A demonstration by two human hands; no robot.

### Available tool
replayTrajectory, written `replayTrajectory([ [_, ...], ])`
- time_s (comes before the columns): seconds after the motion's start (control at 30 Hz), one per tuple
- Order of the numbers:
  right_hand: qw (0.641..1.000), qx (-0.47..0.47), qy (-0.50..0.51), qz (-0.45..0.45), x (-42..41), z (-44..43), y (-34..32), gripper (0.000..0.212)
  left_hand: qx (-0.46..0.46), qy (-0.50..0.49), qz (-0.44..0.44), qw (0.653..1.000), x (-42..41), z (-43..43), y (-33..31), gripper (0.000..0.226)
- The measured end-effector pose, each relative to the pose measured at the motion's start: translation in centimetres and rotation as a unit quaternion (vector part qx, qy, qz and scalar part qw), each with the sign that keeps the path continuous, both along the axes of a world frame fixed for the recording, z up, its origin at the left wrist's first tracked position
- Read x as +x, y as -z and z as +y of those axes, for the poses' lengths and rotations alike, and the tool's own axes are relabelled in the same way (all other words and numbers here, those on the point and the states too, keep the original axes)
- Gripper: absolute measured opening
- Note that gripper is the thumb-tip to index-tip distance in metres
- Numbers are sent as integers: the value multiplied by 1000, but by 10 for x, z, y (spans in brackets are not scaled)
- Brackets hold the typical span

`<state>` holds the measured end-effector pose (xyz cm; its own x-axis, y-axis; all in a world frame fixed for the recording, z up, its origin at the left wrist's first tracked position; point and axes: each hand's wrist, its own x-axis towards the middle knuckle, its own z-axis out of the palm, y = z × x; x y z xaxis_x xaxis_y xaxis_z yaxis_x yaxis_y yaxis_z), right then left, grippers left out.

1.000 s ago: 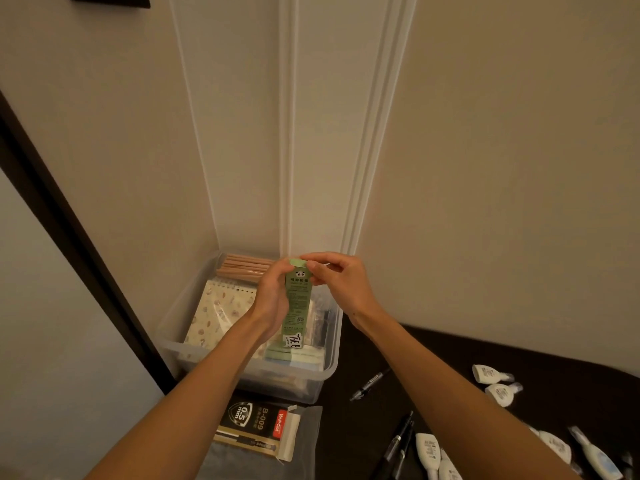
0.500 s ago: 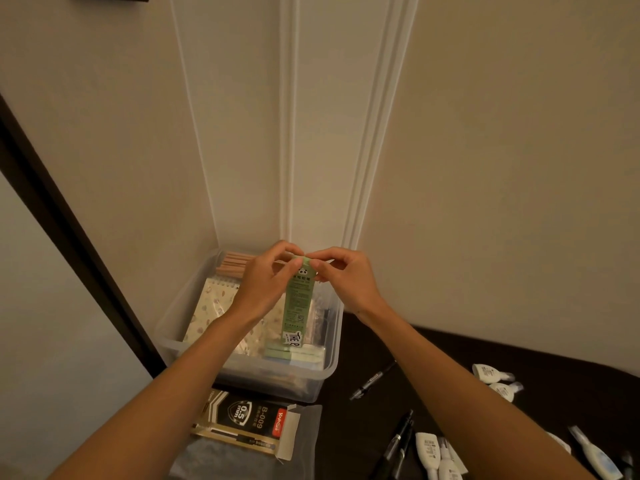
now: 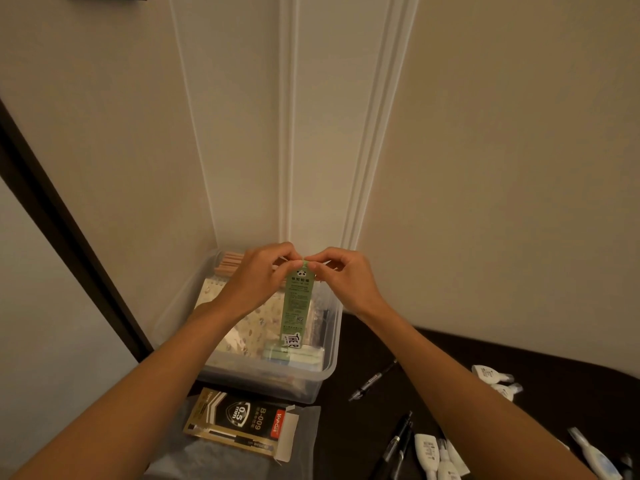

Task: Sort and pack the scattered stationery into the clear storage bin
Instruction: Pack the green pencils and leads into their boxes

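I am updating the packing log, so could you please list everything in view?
bin: one, clear, by the wall
pencils: a bundle, wooden, bin's far left
notebook: one, cream patterned, in bin
green box: one, green, held over bin
black box: one, black and gold, before bin
pens: at least three, black, table right of bin
dispensers: several, white, table's right side
table: one, dark, lower right
left hand: one, pinches green box's top
right hand: one, pinches green box's top
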<state>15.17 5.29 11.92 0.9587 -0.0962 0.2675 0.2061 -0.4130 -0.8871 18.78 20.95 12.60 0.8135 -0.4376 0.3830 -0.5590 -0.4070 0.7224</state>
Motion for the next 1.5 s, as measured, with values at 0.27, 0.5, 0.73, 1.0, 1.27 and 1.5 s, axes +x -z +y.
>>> replayTrajectory([
  [0.27,988,-131,2,-87,0,-2,5,10,53,22,-83,995,-1,5,2,6],
  [0.5,976,-170,-3,-139,1,-1,14,14,105,46,-160,980,4,6,-2,13],
  [0.73,988,-122,3,-92,-2,-4,10,8,48,39,-177,982,5,8,16,16],
  [1.0,998,61,23,23,2,-4,5,29,58,12,237,970,-3,-7,48,50],
  [1.27,965,236,20,115,10,-13,-5,17,114,-70,89,987,13,0,53,37],
  [1.5,959,-168,-72,218,14,-7,40,36,319,10,-49,946,17,12,88,40],
])
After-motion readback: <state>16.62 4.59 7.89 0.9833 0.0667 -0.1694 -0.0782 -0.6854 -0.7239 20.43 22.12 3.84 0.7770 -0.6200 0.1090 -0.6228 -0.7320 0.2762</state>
